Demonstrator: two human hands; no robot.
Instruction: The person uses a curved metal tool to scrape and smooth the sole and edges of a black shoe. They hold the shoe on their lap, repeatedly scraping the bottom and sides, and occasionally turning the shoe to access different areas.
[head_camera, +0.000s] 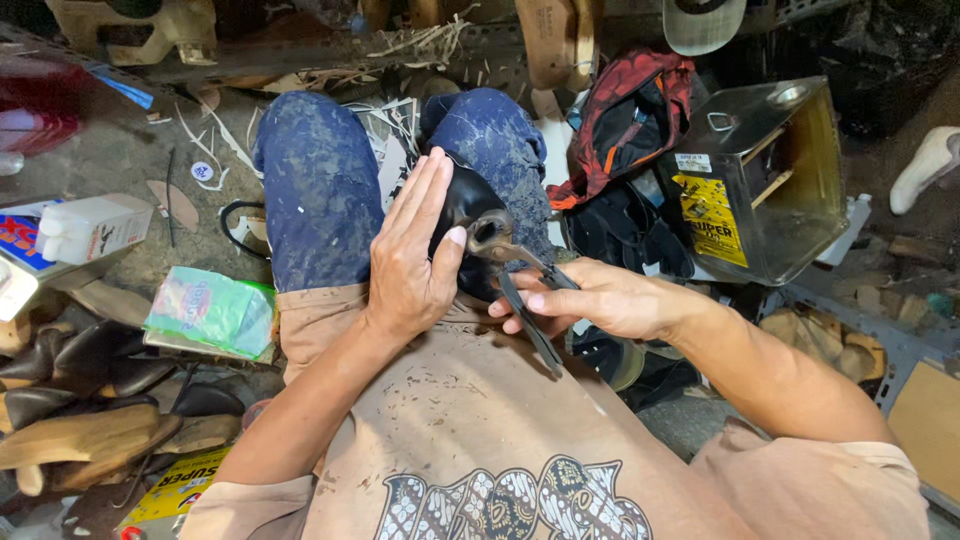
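At frame centre, our left hand (410, 260) lay flat, fingers together, against the black shoe (470, 215); our right hand (590, 298), clamped on pincers (520, 275), pointed them up-left into it.

I see a dusty grey concrete floor (120, 160) littered with scraps. A square metal tin (760, 180) stands to the right, a white plastic bottle (90, 228) left, dark leather pieces (90, 375) piled beside.

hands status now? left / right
Left hand: open, flat against the black shoe on the lap.
Right hand: closed on the pliers.
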